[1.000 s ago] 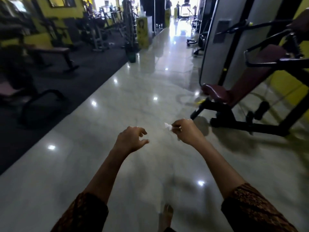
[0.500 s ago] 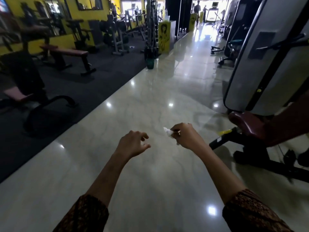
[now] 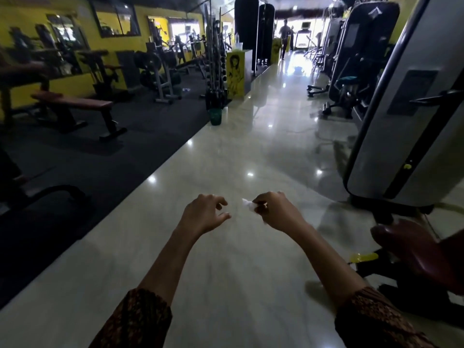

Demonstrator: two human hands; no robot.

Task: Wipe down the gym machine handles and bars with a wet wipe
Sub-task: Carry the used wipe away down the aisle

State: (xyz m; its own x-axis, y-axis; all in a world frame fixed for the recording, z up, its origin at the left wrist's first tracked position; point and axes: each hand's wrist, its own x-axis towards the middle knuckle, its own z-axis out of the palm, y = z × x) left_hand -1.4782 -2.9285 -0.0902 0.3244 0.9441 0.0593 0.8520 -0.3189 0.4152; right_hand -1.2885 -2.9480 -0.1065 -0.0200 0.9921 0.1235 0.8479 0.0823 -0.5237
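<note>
Left hand (image 3: 204,213) hovers over the glossy pale stone floor (image 3: 226,285), fingers loosely curled, thumb out, holding nothing. Just to its right, one crumpled white wet wipe (image 3: 247,204) juts from the thumb side of the right hand (image 3: 277,212), whose curled fingers pinch it. The wipe hangs between the two hands, clear of the left one. Two brown patterned sleeves (image 3: 140,320) cover the forearms at the bottom edge.

At far left, one flat bench with a maroon pad (image 3: 72,102) stands on the black rubber mat (image 3: 100,159). One green bucket (image 3: 216,116) sits at the mat's edge, below one yellow stand bearing a drawn figure (image 3: 235,71). Two black punching bags (image 3: 246,26) hang behind it, and one person (image 3: 285,36) stands far down the aisle. At right rises the tall grey-shrouded gym machine (image 3: 401,121), its maroon padded seat (image 3: 414,247) near the right forearm.
</note>
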